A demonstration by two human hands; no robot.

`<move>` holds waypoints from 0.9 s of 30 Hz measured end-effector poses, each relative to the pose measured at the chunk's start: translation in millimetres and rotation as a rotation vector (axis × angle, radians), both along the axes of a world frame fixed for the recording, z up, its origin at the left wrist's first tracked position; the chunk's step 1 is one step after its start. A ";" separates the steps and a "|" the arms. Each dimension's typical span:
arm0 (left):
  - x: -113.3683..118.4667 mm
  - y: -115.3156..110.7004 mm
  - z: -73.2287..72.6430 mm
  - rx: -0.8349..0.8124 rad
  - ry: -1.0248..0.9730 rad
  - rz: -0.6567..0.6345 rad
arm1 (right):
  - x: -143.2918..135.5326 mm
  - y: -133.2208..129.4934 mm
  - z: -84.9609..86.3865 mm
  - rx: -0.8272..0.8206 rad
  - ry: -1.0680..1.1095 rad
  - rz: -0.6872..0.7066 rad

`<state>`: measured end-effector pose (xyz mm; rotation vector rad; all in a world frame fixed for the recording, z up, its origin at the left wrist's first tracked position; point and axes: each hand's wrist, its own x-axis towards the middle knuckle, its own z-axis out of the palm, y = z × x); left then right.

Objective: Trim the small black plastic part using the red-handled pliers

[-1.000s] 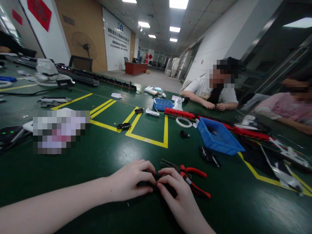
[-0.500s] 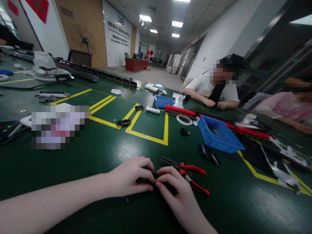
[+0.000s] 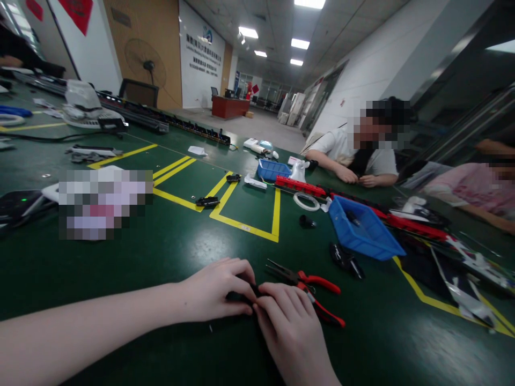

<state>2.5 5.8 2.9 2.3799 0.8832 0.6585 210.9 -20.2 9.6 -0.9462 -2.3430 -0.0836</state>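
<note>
My left hand (image 3: pixel 227 289) and my right hand (image 3: pixel 287 316) meet low in the middle of the view, fingertips nearly touching. Both are closed in a pinch around a small dark piece (image 3: pixel 255 292), mostly covered by the fingers and hard to tell from the dark green tabletop. Just beyond my right hand lie needle-nose pliers (image 3: pixel 301 276) with red handles, jaws pointing left and one handle partly behind the fingers. A tiny light sliver (image 3: pixel 210 328) rests below my left wrist.
Farther right are black glossy parts (image 3: pixel 346 260) and a blue bin (image 3: pixel 362 230). Yellow tape (image 3: pixel 245 229) marks the green table (image 3: pixel 173 257). A pixelated item on a white stand (image 3: pixel 108 171) is at left. Across the table a person (image 3: pixel 362 145) works with both hands.
My right hand has turned over, so more of its back shows and its fingers lie closer together. My left hand stays almost in place. The view has shifted slightly.
</note>
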 end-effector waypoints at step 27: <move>-14.9 14.4 11.5 -0.118 -0.036 0.294 | 84.2 51.4 -9.0 -0.213 -0.236 -0.394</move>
